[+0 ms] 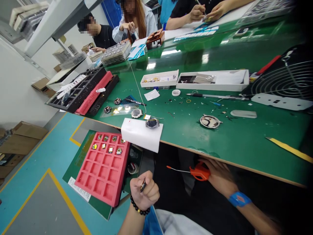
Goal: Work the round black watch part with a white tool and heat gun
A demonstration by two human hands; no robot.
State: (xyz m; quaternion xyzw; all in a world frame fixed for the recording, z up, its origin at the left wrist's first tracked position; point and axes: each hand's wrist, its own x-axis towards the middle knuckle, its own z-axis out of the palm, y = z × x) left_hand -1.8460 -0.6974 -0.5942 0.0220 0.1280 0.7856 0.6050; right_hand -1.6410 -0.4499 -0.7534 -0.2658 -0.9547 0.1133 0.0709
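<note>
My left hand, with a black bead bracelet at the wrist, is curled into a fist below the table edge, pinching a small dark watch part between thumb and fingers. Beside it lies a red foam tray with small parts in its top cells. My right hand, wearing a blue wristband, is below the green table and closed on an orange-handled tool whose thin tip points left. On the table edge, a watch case rests on a white sheet.
A round watch part, a pen, two white trays and a black fan are on the table. Black and red trays lie at the left. Other people work at the far side.
</note>
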